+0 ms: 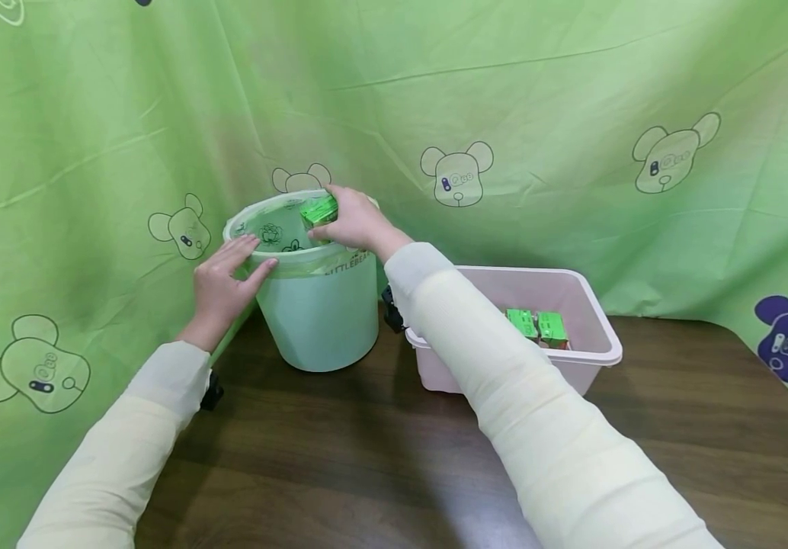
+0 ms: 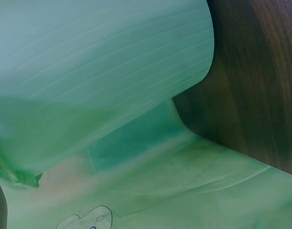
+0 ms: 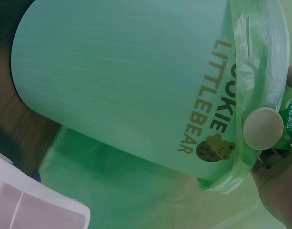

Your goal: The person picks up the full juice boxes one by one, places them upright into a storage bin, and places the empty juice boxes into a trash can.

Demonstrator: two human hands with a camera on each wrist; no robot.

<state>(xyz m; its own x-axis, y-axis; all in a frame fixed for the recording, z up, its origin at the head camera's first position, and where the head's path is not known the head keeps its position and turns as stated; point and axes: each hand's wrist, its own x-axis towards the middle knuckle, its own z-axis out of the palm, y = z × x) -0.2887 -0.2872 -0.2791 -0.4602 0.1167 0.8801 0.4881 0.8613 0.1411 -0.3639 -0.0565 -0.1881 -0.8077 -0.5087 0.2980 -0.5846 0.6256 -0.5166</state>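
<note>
A mint-green trash bin [image 1: 318, 320] stands upright, lined with a thin green bag [image 3: 253, 62] folded over its rim. My right hand [image 1: 360, 221] grips a small green carton [image 1: 318, 211] at the bin's mouth, just inside the right part of the rim. In the right wrist view, part of that printed carton [image 3: 289, 117] shows beside my fingers, behind a pale round disc [image 3: 263, 128] at the rim. My left hand [image 1: 222, 284] rests on the bin's left rim, fingers extended and thumb lying along the outside of the liner.
Right of the bin stands a pale pink tub [image 1: 596, 328], partly covered by my right sleeve. Green boxes [image 1: 552, 328] lie inside it. A brown wooden table [image 1: 339, 457] bears both containers. Green printed cloth [image 1: 558, 91] hangs behind and along the left side.
</note>
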